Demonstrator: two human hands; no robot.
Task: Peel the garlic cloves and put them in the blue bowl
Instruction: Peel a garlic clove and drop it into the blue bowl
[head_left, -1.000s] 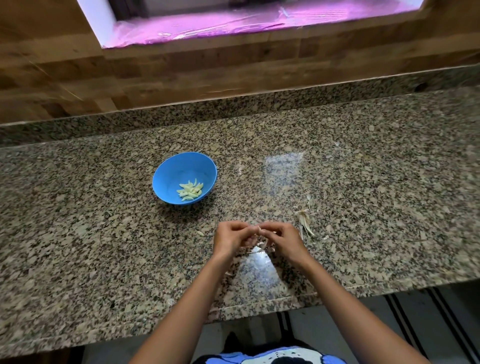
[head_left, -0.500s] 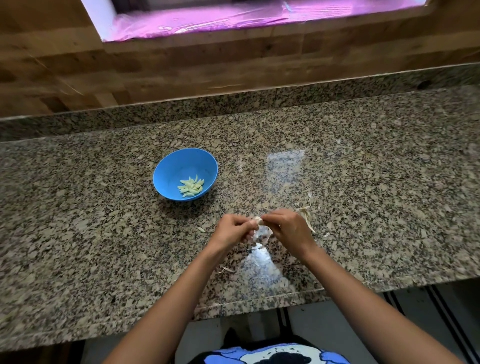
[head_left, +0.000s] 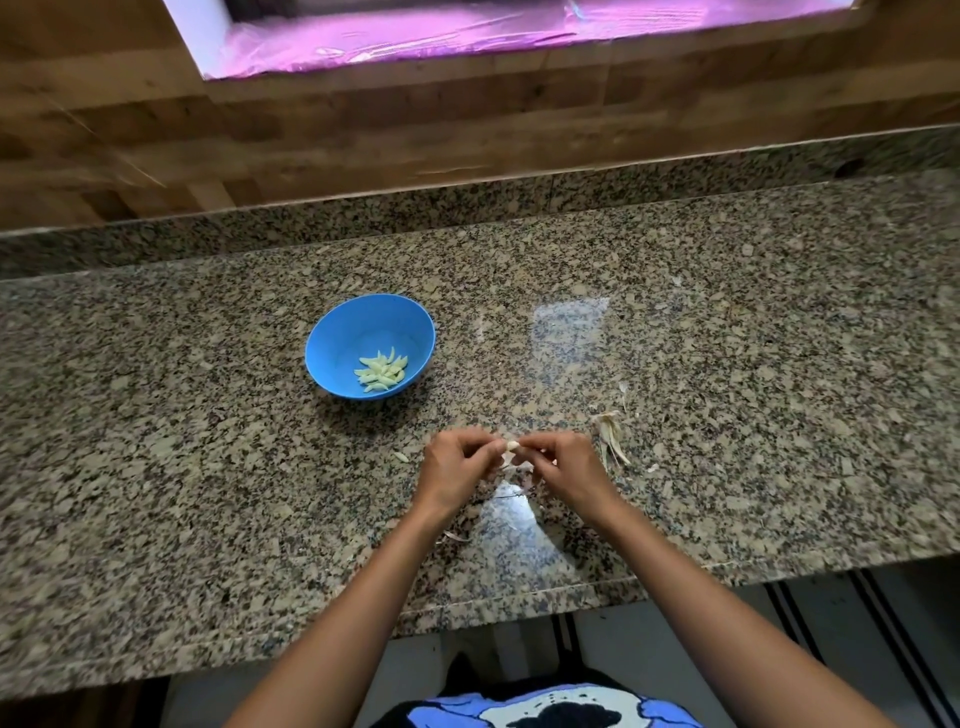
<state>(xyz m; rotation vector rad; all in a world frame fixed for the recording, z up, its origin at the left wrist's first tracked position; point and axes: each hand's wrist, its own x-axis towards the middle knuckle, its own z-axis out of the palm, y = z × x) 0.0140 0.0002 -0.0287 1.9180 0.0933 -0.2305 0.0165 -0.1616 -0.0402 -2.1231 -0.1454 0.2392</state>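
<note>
A small pale garlic clove (head_left: 511, 447) with loose white skin hanging from it is pinched between the fingertips of my left hand (head_left: 456, 467) and my right hand (head_left: 563, 465), low over the granite counter near its front edge. Both hands have their fingers curled around the clove. The blue bowl (head_left: 337, 338) stands on the counter up and to the left of my hands, apart from them, and several peeled cloves (head_left: 382, 370) lie in its bottom.
Dry garlic skins (head_left: 609, 431) lie just right of my right hand, and smaller scraps (head_left: 401, 456) lie left of and below my hands. The counter's front edge (head_left: 519, 600) runs close under my forearms. A wooden wall (head_left: 363, 130) rises behind the counter.
My hands stay together at the same spot, working the clove; more of the bare clove shows between the fingertips now. The bowl has not moved.
</note>
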